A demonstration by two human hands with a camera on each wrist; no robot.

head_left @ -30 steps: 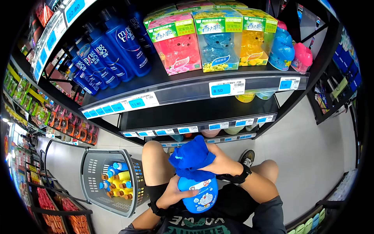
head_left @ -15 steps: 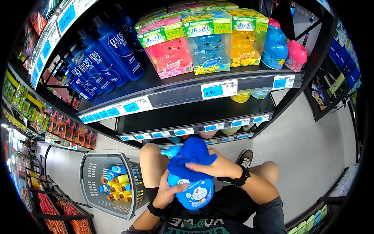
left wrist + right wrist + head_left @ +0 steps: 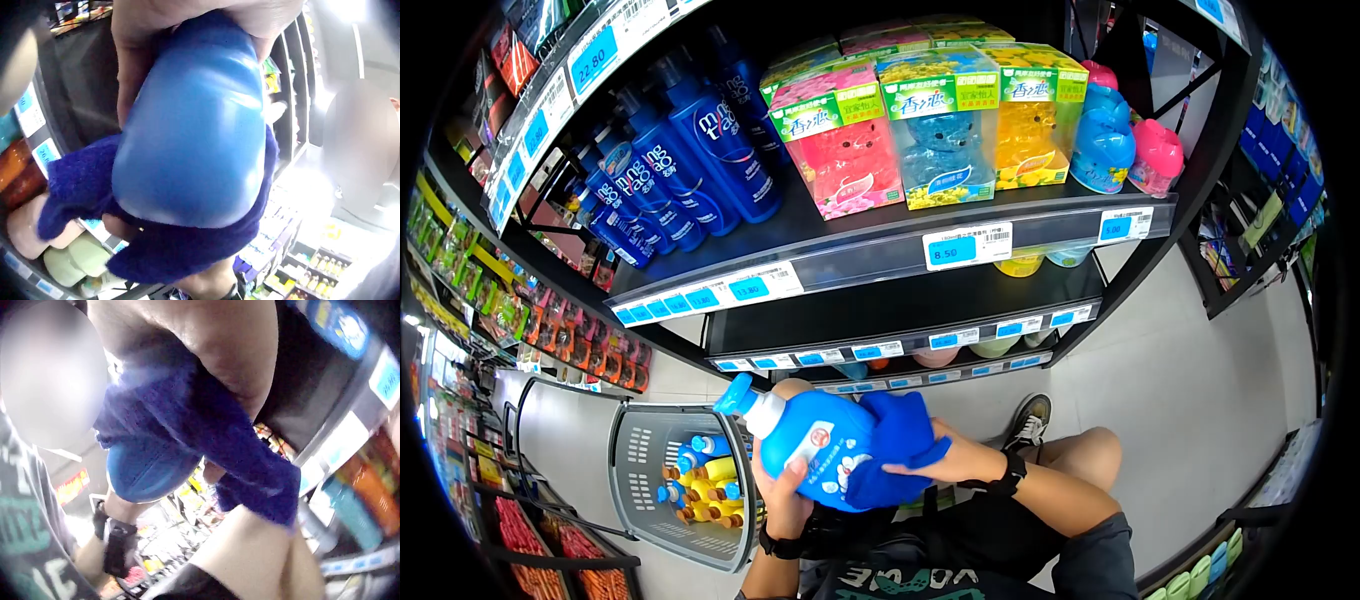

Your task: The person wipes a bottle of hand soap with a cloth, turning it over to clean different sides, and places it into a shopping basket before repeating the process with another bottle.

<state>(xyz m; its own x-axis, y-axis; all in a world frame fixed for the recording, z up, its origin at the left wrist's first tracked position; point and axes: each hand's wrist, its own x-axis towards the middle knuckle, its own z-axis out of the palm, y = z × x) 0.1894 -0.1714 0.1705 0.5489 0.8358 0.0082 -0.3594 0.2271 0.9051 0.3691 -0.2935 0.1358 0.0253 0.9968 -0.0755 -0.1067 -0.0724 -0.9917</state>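
A blue pump bottle [image 3: 815, 430] with a cartoon cat on its label lies tilted over the person's lap, its light-blue pump head [image 3: 737, 394] and white collar pointing left. My left hand [image 3: 783, 495] grips it near the collar end, thumb on the label side. At the bottle's other end my right hand [image 3: 960, 457] holds a dark blue cloth [image 3: 892, 440] against the lower body. From the left wrist, the smooth bottle back [image 3: 194, 137] shows with the cloth [image 3: 181, 253] folded around the base. The cloth [image 3: 187, 419] hides part of the bottle in the right wrist view.
A grey basket [image 3: 685, 412] with yellow and blue bottles [image 3: 705, 490] stands on the floor at left. Ahead is a black shelf [image 3: 840, 240] bearing dark blue pump bottles [image 3: 725, 150] and boxed air fresheners [image 3: 940, 130]. The person's knees flank the bottle.
The bottle has swung from facing the shelf to lying tilted, pump toward the left. The cloth has moved off the top end to the lower body; the left hand has shifted left.
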